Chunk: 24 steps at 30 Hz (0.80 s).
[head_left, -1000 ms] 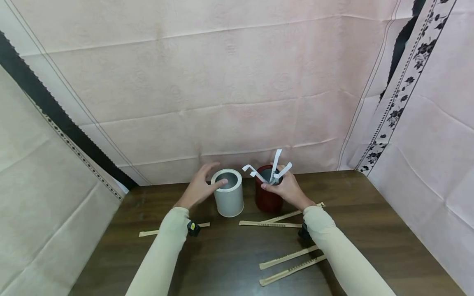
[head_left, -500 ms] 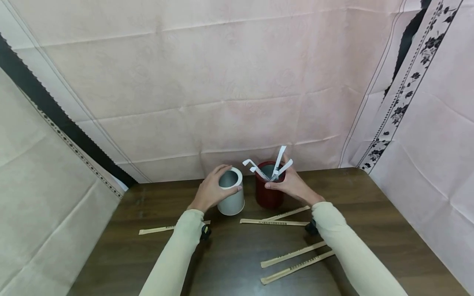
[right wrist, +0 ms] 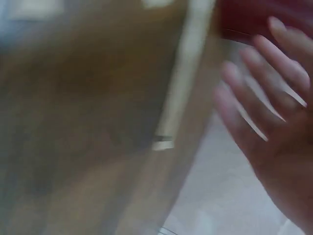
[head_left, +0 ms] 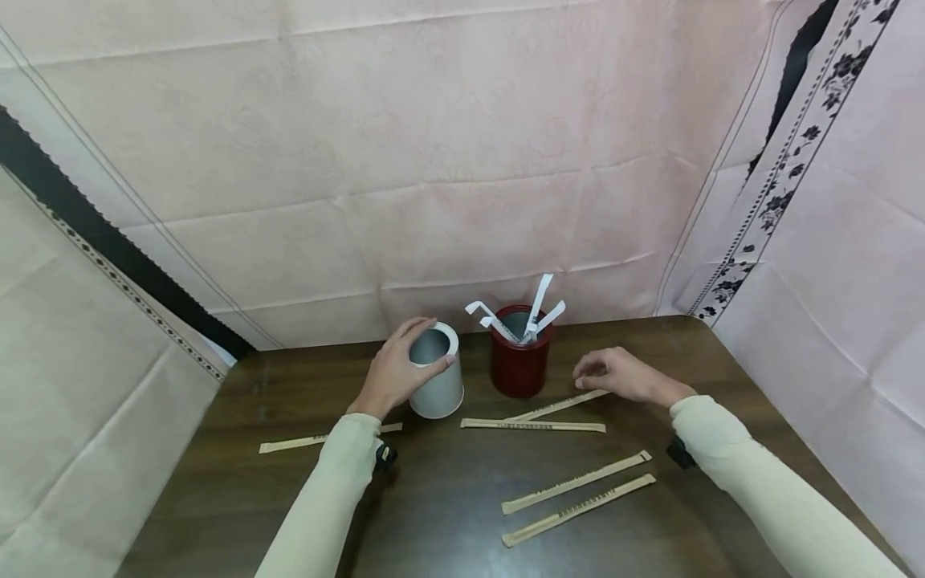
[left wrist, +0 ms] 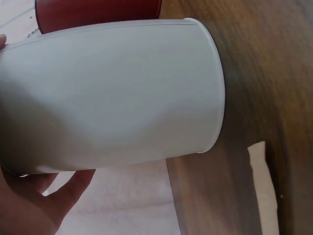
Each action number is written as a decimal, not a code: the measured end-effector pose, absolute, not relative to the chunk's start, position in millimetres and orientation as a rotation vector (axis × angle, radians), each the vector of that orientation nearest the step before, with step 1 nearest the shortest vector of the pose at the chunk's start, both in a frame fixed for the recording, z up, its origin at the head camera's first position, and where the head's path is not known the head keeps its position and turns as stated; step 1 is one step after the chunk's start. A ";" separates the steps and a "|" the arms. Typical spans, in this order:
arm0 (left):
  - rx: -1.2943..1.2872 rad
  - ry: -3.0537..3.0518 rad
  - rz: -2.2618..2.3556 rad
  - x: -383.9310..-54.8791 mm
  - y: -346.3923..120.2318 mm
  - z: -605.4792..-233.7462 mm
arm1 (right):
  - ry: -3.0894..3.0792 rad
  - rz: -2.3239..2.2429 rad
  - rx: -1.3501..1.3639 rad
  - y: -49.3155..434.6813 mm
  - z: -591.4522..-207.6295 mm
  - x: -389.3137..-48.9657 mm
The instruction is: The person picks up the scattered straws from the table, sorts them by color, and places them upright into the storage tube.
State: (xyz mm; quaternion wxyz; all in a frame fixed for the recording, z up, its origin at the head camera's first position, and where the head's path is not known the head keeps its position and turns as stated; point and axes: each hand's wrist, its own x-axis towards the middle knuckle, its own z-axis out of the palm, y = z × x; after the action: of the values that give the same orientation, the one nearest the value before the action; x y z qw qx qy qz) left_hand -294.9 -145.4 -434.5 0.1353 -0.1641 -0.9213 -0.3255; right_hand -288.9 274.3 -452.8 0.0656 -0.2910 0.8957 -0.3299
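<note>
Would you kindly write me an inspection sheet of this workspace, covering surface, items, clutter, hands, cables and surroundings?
Surface: brown wood-grain table.
Job's things: grey can, open-topped; red can, upright, with white strips sticking out.
Clutter: five slim beige packets lying loose.
Left hand: grips the grey can near its rim.
Right hand: fingers loose, holding nothing, near one packet's end.
Cables: nothing seen.
Surroundings: pale cloth behind and at both sides.

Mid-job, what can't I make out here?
Head: middle of the leftmost paper strip, hidden by the left sleeve.
Head: lower ends of the white strips, hidden by the red can.
Head: lettering on the nearest strip, too small.
Left wrist: mouth of the grey can, past the left edge.
Right wrist: any print on a strip, blurred.
</note>
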 end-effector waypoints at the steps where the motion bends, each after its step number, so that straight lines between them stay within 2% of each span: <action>1: -0.475 -2.668 -0.949 -293.5 -146.7 -434.3 | 2.714 -0.992 -0.899 272.7 -459.1 -289.4; 7: -0.460 -2.648 -0.980 -285.3 -152.1 -434.9 | 2.802 -0.747 -1.013 260.4 -482.8 -287.0; 14: -0.440 -2.623 -0.994 -283.8 -153.6 -436.2 | 2.873 -0.610 -0.944 257.5 -487.3 -282.5; 20: -0.443 -2.599 -0.995 -284.0 -154.0 -437.6 | 2.884 -0.715 -0.931 260.5 -479.2 -277.7; 24: -0.447 -2.584 -0.993 -284.8 -151.9 -441.3 | 2.866 -0.862 -0.982 259.7 -458.4 -264.9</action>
State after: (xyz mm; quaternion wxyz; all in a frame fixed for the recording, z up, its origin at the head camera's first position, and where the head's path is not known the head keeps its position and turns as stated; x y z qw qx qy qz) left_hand -284.8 -151.9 -441.3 0.1677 -0.1572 -0.9084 -0.3492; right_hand -264.9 259.7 -458.4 -0.0042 -0.3118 0.9099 -0.2736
